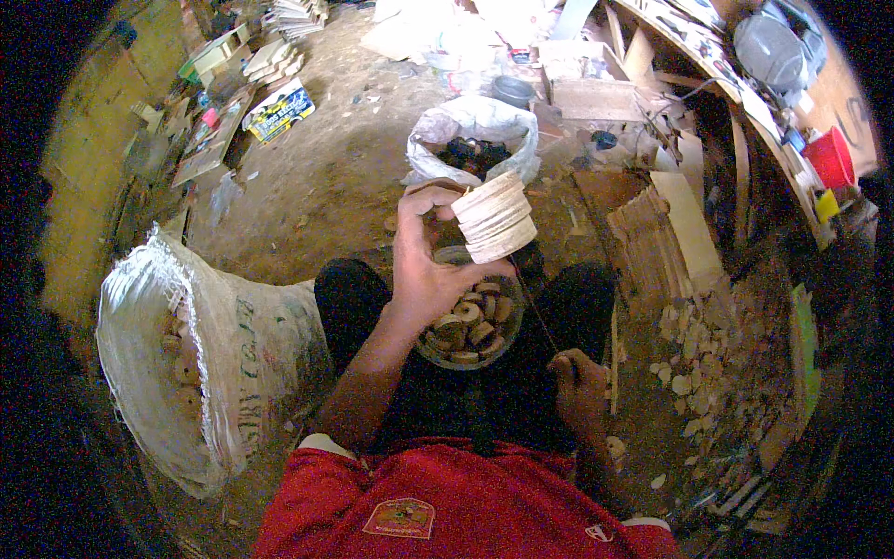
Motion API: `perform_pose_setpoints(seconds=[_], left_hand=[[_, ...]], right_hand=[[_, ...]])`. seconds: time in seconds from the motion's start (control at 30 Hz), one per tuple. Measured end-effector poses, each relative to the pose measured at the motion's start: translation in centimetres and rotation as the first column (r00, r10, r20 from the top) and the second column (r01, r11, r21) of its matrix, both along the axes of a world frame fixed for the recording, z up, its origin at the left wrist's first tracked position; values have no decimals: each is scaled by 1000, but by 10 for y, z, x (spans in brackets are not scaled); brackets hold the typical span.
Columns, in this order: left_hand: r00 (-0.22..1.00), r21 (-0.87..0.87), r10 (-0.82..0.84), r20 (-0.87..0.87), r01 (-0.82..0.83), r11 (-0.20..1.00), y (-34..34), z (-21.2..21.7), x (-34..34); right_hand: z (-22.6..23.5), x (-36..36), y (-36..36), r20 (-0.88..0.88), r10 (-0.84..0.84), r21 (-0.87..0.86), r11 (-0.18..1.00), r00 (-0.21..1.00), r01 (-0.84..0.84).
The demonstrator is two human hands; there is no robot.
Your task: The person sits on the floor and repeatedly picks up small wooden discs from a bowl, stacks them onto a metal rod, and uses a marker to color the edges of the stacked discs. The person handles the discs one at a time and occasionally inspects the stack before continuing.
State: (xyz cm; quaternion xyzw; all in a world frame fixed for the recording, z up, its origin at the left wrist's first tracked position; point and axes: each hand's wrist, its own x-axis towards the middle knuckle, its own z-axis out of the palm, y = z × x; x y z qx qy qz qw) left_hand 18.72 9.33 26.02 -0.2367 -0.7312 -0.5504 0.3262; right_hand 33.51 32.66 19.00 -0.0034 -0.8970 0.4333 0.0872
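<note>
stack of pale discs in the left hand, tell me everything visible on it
The stack of pale discs looks wooden: several round slices packed face to face, cream with darker seams. It is held, tilted, in the grip of the left hand, and in the picture sits above the round container. A thin dark rod leads from its lower end toward the right hand; whether it runs through the discs is hidden.

LIGHT: strong, from beyond the sack of dark pieces [523, 129], glare blown white there | SHADE: dim on the sack's near side; trousers [350, 296] almost black, right hand [579, 380] shadowed | LENS: worktop edge [756, 110] bowed right of sack, black vignette all round | GRAIN: coloured speckle, fine detail soft
</note>
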Motion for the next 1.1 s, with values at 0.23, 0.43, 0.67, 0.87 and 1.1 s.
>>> perform_pose_setpoints(seconds=[0.23, 0.43, 0.67, 0.87, 1.1], left_hand=[[898, 418, -430, 91, 358, 835, 16, -12, -4], [865, 568, -491, 99, 356, 742, 28, -7, 2], [881, 749, -473, 22, 299, 591, 40, -2, 5], [919, 771, -362, 153, 118, 626, 43, -3, 4], [962, 747, -245, 122, 73, 661, 50, 6, 10]], right_hand=[[2, 1, -3, 5, 28, -63, 998, 1000, -28], [4, 2, -7, 73, 39, -97, 995, 997, -31], [-1, 2, -10, 87, 56, -69, 996, 995, -51], [-1, 1, -9, 24, 69, -74, 995, 997, -67], [6, 0, -10, 56, 79, -129, 989, 995, -71]])
